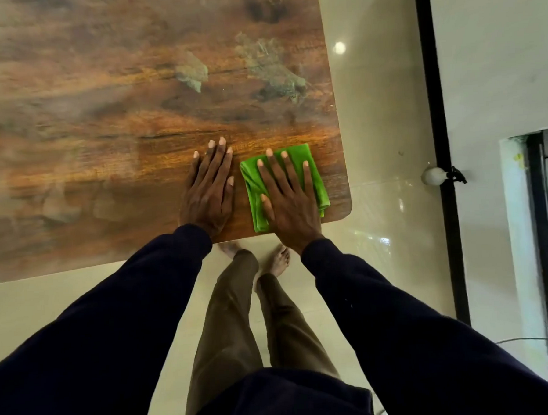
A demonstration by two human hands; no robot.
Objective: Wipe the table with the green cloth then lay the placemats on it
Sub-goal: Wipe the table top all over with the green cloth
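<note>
Your right hand [288,200] lies flat, fingers spread, pressing the folded green cloth [309,173] at the wooden table's [104,137] near-right corner — the unwiped top stretches left and away. Your left hand [210,191] rests flat beside it, holding nothing.

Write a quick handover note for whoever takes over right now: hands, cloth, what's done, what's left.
Left hand: flat, palm down on the bare table, holding nothing.
Right hand: flat on the folded green cloth, pressing it down near the table's near right corner.
Done: wiping has started; how much is covered cannot be told.
Left: finish wiping, then lay the placemats; none are in view.
</note>
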